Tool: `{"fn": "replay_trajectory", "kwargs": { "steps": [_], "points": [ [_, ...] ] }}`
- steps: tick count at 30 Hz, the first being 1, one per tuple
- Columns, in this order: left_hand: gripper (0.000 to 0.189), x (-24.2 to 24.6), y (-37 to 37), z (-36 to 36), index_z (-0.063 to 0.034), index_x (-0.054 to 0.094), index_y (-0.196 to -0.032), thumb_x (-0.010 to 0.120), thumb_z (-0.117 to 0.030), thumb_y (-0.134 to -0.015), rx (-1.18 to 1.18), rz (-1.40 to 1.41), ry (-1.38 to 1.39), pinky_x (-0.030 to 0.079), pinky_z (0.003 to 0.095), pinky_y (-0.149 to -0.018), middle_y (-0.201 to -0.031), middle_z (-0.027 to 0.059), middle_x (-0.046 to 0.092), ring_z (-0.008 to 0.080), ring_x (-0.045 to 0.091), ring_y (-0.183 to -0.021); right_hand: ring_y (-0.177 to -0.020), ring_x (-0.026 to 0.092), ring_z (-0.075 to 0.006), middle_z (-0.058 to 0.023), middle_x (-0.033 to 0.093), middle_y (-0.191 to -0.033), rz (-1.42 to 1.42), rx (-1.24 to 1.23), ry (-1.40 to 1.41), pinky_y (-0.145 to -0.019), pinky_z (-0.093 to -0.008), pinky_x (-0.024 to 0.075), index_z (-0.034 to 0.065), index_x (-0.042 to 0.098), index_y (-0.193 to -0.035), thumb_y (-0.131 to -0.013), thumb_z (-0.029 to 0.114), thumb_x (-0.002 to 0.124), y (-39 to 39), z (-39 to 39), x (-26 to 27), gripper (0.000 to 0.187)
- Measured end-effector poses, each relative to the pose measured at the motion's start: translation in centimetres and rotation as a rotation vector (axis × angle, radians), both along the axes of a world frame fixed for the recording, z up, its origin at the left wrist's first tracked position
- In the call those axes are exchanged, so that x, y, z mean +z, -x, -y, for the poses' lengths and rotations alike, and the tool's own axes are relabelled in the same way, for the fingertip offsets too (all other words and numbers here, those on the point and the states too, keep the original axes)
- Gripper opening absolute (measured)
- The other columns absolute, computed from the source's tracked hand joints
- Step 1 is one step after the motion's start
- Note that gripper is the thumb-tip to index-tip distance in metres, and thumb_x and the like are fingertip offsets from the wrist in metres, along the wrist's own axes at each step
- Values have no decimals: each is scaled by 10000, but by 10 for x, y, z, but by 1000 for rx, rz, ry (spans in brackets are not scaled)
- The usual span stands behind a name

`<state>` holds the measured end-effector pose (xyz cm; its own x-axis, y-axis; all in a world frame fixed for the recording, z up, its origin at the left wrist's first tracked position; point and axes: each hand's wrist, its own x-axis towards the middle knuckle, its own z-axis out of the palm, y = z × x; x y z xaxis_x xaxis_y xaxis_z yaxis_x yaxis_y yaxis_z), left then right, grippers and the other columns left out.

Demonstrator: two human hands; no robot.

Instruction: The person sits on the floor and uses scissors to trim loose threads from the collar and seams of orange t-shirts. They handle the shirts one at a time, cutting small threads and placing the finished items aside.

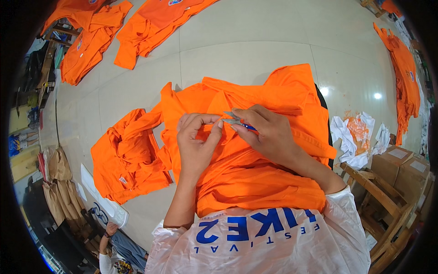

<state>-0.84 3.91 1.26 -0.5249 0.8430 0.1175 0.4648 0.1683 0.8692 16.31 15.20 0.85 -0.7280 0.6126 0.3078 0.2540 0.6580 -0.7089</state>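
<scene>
An orange garment [246, 164] lies bunched across the person's lap, below both hands. My left hand [200, 140] pinches a bit of its orange fabric between thumb and forefinger. My right hand [265, 128] holds small thread snips [233, 119] with a blue and red grip, their blades apart and their tips close to my left fingertips. To the left, another orange garment [128, 161] lies bunched on the tiled floor, with a small white label showing. A narrow black edge shows at the right side of the lap garment.
More orange shirts [147, 30] lie at the upper left, and another [405, 78] at the far right. White cloth scraps [344, 140] with orange threads lie right. Cardboard boxes [391, 164] and a wooden frame [379, 195] stand lower right. A co-worker's hand [111, 228] shows lower left.
</scene>
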Motion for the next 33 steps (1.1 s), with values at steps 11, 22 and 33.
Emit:
{"fn": "replay_trajectory", "kwargs": {
  "steps": [11, 22, 33],
  "points": [
    [69, 2, 1, 0, -39, 749, -889, 785, -90, -858, -55, -141, 17, 417, 335, -865, -833, 33, 669, 188, 566, -846, -660, 653, -203, -32, 649, -821, -35, 7, 20, -534, -341, 498, 126, 719, -1126, -928, 219, 752, 0, -1, -4, 222],
    [84, -6, 6, 4, -1, 751, -947, 759, -67, -896, -66, 69, 39, 473, 293, -853, -906, 43, 699, 145, 616, -906, -669, 676, -210, -41, 692, -851, -59, 28, 108, -551, -332, 512, 132, 731, -1111, -933, 214, 756, 0, 0, -5, 197],
    [84, -7, 8, 7, 21, 740, -998, 727, -23, -927, -68, 282, 38, 479, 252, -834, -945, 36, 685, 105, 616, -899, -706, 707, -226, -72, 730, -867, -107, 30, 172, -582, -334, 529, 87, 743, -1083, -924, 198, 774, 2, 1, -5, 196]
  ]
}}
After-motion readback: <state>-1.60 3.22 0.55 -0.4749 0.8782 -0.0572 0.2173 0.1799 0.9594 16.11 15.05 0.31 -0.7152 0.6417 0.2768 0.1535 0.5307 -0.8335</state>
